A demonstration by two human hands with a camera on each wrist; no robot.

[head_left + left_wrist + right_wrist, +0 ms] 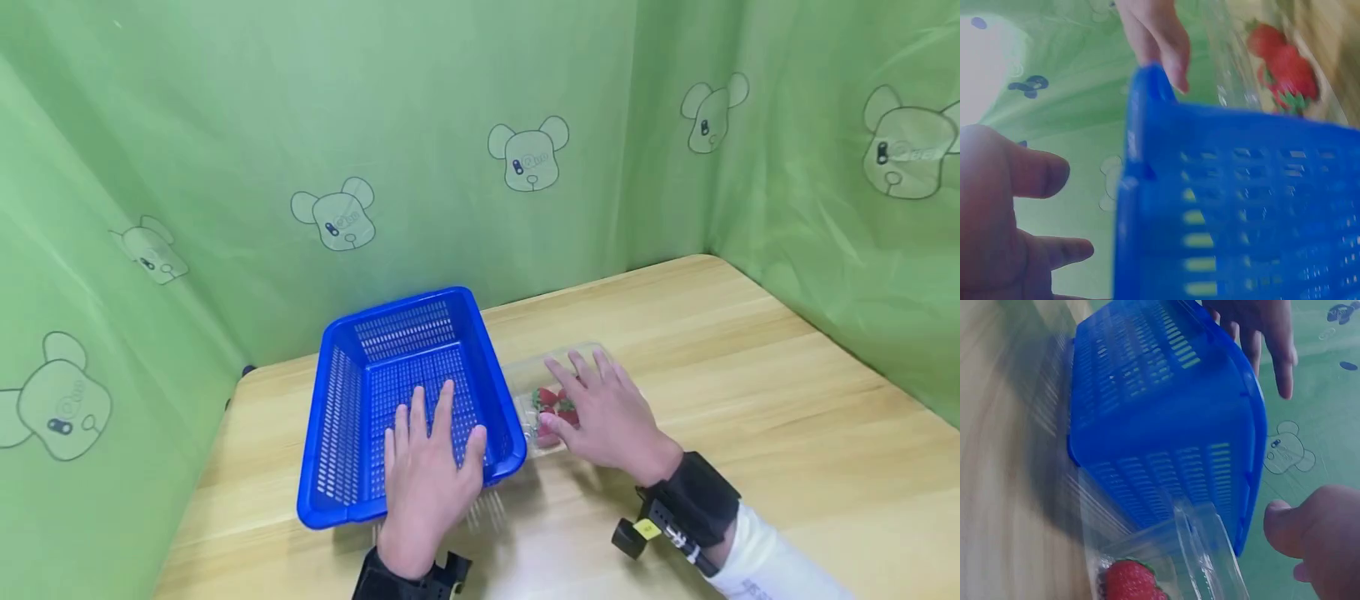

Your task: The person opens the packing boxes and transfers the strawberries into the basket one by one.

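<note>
A blue plastic basket (330,514) with slotted walls sits on the table. My left hand (431,483) is over its near rim, fingers spread and palm down, gripping nothing. To the basket's right lies a clear plastic container (522,372) with red strawberries (549,398) in it. Above the container my right hand (615,417) spreads its fingers, partly hiding the fruit. In the left wrist view, thumb and fingers stand apart from the basket wall (1222,131). The right wrist view has the container's raised clear edge (1210,544) right beside the basket, with a strawberry (1130,581) below.
The wooden table (750,375) extends to the right of the container. Green curtains (435,125) with printed bear heads enclose the back and both sides, close behind the basket's far rim. Black bands (701,500) with cameras sit on both wrists.
</note>
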